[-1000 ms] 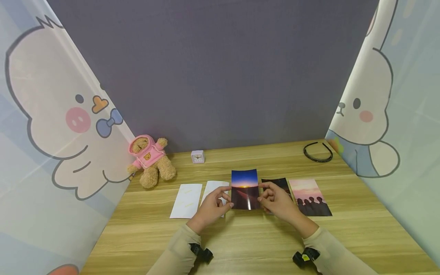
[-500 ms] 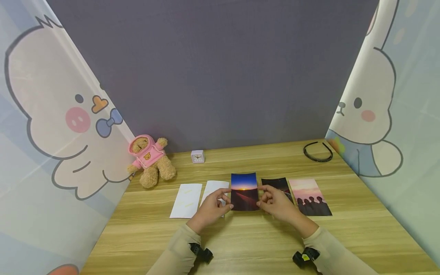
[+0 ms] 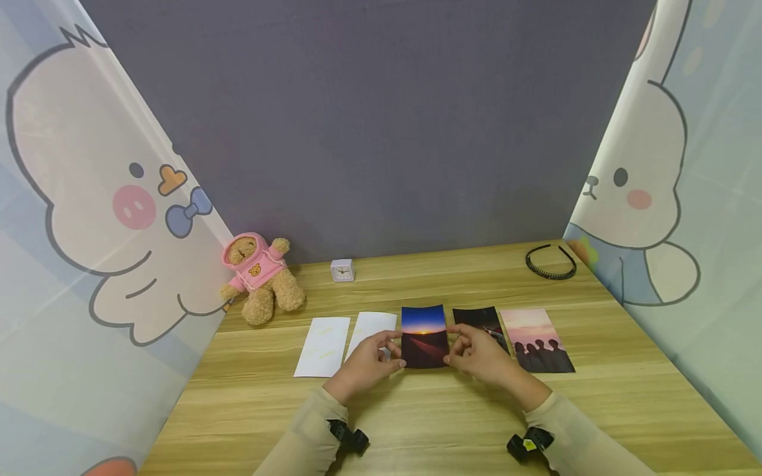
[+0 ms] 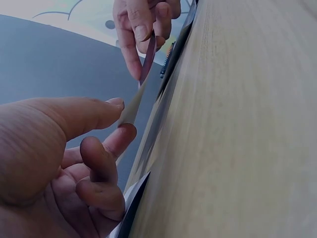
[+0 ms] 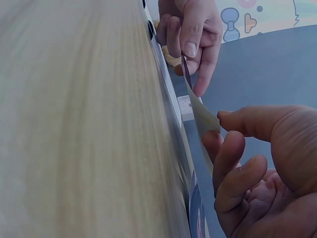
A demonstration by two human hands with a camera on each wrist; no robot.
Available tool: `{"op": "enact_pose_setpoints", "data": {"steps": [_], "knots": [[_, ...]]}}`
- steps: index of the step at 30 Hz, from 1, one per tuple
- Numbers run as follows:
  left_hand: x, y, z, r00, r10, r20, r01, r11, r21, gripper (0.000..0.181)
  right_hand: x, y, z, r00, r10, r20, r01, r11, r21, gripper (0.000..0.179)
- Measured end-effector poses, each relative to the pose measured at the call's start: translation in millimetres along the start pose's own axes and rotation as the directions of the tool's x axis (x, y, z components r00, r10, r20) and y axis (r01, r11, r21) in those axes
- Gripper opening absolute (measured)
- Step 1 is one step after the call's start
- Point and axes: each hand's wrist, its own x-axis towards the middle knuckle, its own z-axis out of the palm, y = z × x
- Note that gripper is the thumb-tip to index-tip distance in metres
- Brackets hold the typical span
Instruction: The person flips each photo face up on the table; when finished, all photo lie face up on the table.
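A photo card (image 3: 424,345) with a blue sky and a low sun is held between my two hands, bowed slightly. In the wrist views it stands a little above the table. My left hand (image 3: 366,360) pinches its left edge between thumb and fingers, while my right hand (image 3: 481,357) pinches the right edge. Under my left hand lies a white card (image 3: 370,322), partly covered by the fingers. Beneath my right hand is a dark photo card (image 3: 483,318), also partly hidden. The left wrist view shows the held card's edge (image 4: 147,64) nearly side-on.
Another white card (image 3: 322,347) lies at the left of the row, and a pink-sky photo card (image 3: 538,340) at the right. Farther back are a teddy bear (image 3: 260,274) in a pink hoodie, a small white clock (image 3: 342,270) and a black headband (image 3: 551,268) on the wooden table (image 3: 440,430).
The held photo card has come down and slightly toward me, and the glare on its lower part is gone. Both hands keep their pinch on its edges.
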Motion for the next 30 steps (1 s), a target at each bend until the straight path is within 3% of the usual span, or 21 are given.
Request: {"op": "enact_pose_setpoints", "data": {"steps": [17,30], "knots": [[-0.1,-1.7,3.1,0.999,-0.042,0.031,0.039,0.997,0.067,0.061,-0.1,-1.4,-0.2,0.999,0.029,0.045,-0.027,0.998,-0.048,0.078],[0.7,-4.1,3.8,0.999,-0.016,0.040,0.013,0.998,0.055,0.057,0.1,-1.3,0.4,0.998,0.038,0.042,-0.036,0.998,-0.061,0.079]]}}
